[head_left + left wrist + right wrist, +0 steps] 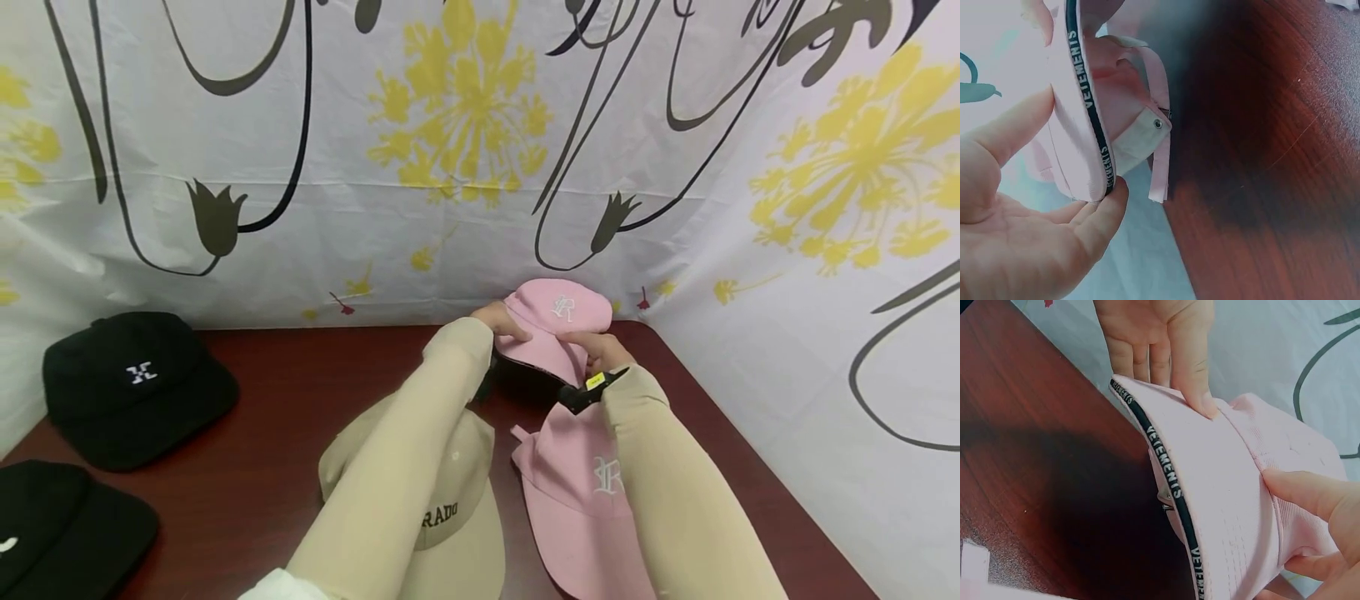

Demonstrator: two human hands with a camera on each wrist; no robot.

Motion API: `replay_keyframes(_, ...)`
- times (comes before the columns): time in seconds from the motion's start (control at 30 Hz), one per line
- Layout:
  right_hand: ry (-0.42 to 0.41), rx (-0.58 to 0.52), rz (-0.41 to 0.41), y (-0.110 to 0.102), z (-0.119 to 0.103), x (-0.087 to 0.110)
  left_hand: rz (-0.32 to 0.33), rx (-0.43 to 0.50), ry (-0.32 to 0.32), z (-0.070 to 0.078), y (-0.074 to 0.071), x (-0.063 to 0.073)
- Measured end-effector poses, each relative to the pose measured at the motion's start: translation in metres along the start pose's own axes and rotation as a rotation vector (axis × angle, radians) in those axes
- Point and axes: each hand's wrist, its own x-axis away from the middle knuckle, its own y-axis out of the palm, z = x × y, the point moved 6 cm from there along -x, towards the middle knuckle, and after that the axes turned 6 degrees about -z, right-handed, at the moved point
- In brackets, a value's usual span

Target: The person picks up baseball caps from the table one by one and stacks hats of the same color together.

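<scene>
At the back of the table, both hands hold a pink cap (558,310) with a white embroidered letter on its front. Its brim faces me, edged with black tape (1169,469) that carries white lettering. The left hand (504,321) pinches the brim's left side, thumb on top and fingers beneath, as the left wrist view shows. On the opposite side, the right hand (606,350) grips where brim meets crown, its thumb (1297,487) on top and other fingers partly hidden underneath. A pink back strap (1159,156) hangs from the cap in the left wrist view.
A second pink cap (555,492) lies in front, partly under the right forearm. Beside it is a beige cap (465,467), partly covered by the left forearm. Two black caps, one behind (127,392) and one nearer (67,533), sit at left. Patterned cloth (337,208) borders the dark red table (262,483).
</scene>
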Motion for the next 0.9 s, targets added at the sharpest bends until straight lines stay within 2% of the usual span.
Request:
replay_keyframes(0.13, -0.012, -0.03, -0.016, 0.009, -0.01, 0.015, 0.017, 0.019, 0.008, 0.011, -0.02, 0.035)
replay_keyframes(0.3, 0.019, -0.046, -0.044, 0.009, -0.01, 0.009, -0.022, 0.105, -0.004, 0.027, -0.036, 0.09)
replay_keyframes(0.37, 0.02, -0.053, -0.057, 0.01, -0.009, 0.006, -0.032, 0.124, 0.005, 0.033, -0.041, 0.108)
replay_keyframes(0.43, 0.013, -0.065, -0.061, 0.01, -0.009, 0.004, -0.03, 0.139, 0.014, 0.037, -0.045, 0.119)
replay_keyframes(0.63, -0.028, -0.107, -0.053, 0.005, -0.008, -0.002, -0.031, 0.132, 0.035, 0.047, -0.057, 0.141)
replay_keyframes(0.83, -0.051, -0.071, -0.063, 0.003, -0.013, 0.006, -0.044, 0.211, 0.035, 0.061, -0.064, 0.171)
replay_keyframes(0.9, -0.063, -0.038, -0.062, 0.003, -0.015, 0.01, -0.036, 0.218, 0.026, 0.064, -0.066, 0.177)
